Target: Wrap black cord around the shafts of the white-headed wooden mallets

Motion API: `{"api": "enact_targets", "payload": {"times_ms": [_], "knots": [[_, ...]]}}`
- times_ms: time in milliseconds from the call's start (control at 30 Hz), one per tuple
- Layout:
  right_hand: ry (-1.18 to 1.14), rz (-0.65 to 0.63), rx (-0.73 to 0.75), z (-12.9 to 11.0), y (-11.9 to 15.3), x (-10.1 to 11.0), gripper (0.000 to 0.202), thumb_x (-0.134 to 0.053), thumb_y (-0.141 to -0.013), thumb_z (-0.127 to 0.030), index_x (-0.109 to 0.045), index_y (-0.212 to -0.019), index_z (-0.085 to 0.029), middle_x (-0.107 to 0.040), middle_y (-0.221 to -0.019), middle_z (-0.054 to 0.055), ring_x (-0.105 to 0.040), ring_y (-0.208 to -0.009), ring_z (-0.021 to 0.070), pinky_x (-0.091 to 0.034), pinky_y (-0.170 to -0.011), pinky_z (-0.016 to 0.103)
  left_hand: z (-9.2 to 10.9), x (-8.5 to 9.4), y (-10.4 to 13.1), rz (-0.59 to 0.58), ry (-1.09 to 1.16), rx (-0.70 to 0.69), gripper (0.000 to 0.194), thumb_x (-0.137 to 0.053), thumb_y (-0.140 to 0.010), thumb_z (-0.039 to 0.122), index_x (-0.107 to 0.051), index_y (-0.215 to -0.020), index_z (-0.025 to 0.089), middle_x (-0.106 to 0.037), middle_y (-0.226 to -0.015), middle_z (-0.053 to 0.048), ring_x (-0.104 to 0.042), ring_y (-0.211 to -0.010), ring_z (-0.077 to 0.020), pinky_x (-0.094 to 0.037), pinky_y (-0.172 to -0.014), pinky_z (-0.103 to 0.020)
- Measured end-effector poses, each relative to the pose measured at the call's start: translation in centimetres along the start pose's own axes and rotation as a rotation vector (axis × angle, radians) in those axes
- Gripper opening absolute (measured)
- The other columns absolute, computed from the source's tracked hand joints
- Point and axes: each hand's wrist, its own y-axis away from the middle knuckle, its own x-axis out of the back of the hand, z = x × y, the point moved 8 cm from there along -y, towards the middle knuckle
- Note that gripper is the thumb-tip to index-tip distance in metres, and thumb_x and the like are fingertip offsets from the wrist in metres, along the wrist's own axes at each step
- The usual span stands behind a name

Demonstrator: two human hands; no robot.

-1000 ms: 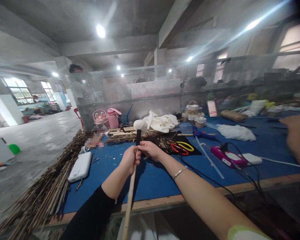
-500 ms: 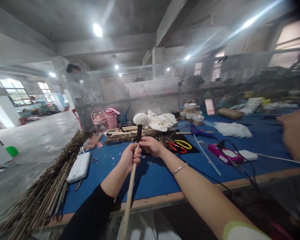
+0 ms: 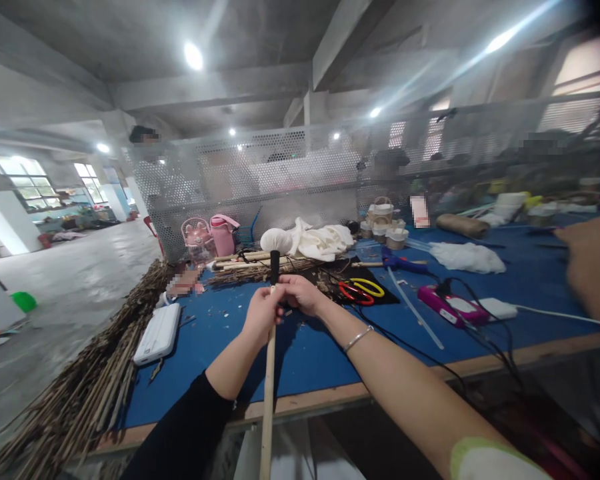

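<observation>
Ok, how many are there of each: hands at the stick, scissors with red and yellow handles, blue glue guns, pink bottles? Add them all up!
Hands at the stick: 2, left hand and right hand
Scissors: 1
Glue guns: 1
Pink bottles: 2
Total: 6

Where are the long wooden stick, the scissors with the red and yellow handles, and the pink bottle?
Wooden stick [image 3: 269, 393]: head view, on its pale lower shaft.
Scissors [image 3: 364, 291]: head view, on the handles, near their middle.
Pink bottle [image 3: 223, 238]: head view, on the middle of its body.
</observation>
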Motion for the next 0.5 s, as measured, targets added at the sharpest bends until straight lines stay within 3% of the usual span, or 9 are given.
{"api": "enact_targets", "payload": {"times_ms": [100, 167, 333, 500], "knots": [[0.044, 0.063, -0.014, 0.2, -0.2, 0.6, 0.021, -0.064, -0.065, -0.03, -0.055, -0.072, -0.013, -0.036, -0.042, -0.009, -0.017, -0.031, 0.0017, -0.006, -0.033, 0.02, 2.1, 1.5, 0.4, 0.199, -0.337, -0.291, 0.033, -0.07, -0.06, 0.04, -0.051, -0.074, 0.016, -0.056, -0.065, 0.001, -0.05, -0.053, -0.008, -0.038, -0.047, -0.018], [0.068, 0.084, -0.022, 0.3, -0.2, 0.9, 0.021, -0.064, -0.064, -0.031, -0.056, -0.072, -0.013, -0.035, -0.041, -0.009, -0.017, -0.031, 0.0017, -0.006, -0.033, 0.02, 2.6, 1.9, 0.4, 0.225, -0.428, -0.351, 0.032, -0.071, -0.058, 0.041, -0.055, -0.07, 0.016, -0.058, -0.065, -0.001, -0.053, -0.058, -0.0103, -0.04, -0.053, -0.019], [0.053, 0.077, 0.0, -0.4, 0.0, 0.9, 0.024, -0.067, -0.064, -0.033, -0.053, -0.069, -0.014, -0.031, -0.039, -0.01, -0.017, -0.031, 0.002, -0.007, -0.032, 0.02, 1.3, 2.0, -0.6, 0.146, -0.334, -0.225, 0.036, -0.068, -0.062, 0.048, -0.059, -0.07, 0.013, -0.06, -0.056, -0.003, -0.054, -0.047, -0.0112, -0.039, -0.045, -0.021], [-0.018, 0.016, -0.008, -0.4, 0.1, 0.7, 0.028, -0.068, -0.066, -0.036, -0.052, -0.075, -0.014, -0.044, -0.046, -0.007, -0.02, -0.031, 0.0009, -0.007, -0.032, 0.019, -0.1, 0.6, -1.1, 0.003, -0.019, -0.129, 0.033, -0.066, -0.067, 0.044, -0.057, -0.07, 0.012, -0.062, -0.062, -0.004, -0.052, -0.045, -0.0077, -0.041, -0.044, -0.019]]}}
